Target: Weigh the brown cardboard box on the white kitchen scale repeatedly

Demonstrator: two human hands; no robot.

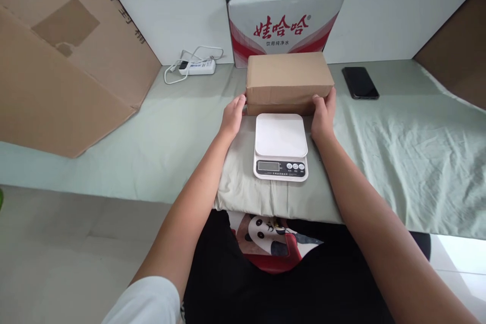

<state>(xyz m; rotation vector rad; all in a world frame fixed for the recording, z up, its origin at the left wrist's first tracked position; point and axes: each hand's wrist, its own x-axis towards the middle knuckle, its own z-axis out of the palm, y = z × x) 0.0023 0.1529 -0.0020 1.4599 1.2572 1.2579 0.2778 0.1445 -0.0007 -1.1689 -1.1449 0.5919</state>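
Observation:
A closed brown cardboard box sits behind a white kitchen scale on the cloth-covered table. My left hand grips the box's left end, its thumb at the front corner and the other fingers mostly hidden. At the right end my right hand holds the box, thumb on the front face and fingers around the side. The scale lies between my forearms with a bare platform; its display looks blank, with several round buttons beside it.
A white power strip with a coiled cable lies at the back left, and a black phone at the back right. Large cardboard stands on the left. A white-and-red carton rises behind the box. The green cloth is wrinkled on the right.

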